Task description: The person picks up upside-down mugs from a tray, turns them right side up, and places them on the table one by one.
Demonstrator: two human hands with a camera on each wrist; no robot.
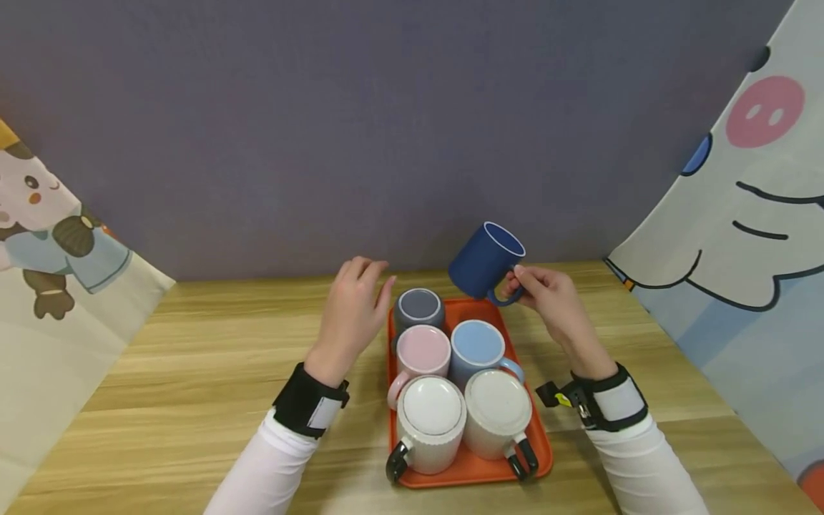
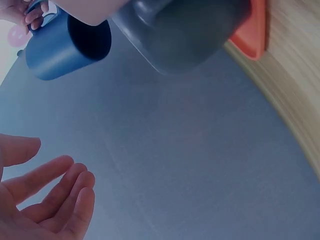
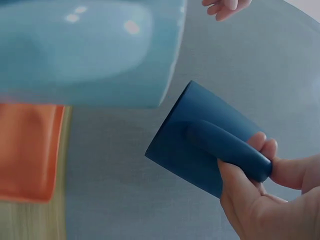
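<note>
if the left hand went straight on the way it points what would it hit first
Probably the grey backdrop: the left hand points towards it from left of the dark grey mug, though depth is unclear.

Two whitish mugs [image 1: 433,422] [image 1: 498,415], one pink mug [image 1: 423,350], one light blue mug [image 1: 478,343], one gray mug [image 1: 420,307] and one dark blue mug [image 1: 484,265] make six near the frame's center, alongside one orange tray [image 1: 473,310], two hands [image 1: 352,307] [image 1: 552,297] and two wristbands [image 1: 307,400] [image 1: 614,400]. Two printed cloths [image 1: 51,379] [image 1: 721,236], at left and right, flank one wooden table [image 1: 193,400].
</note>
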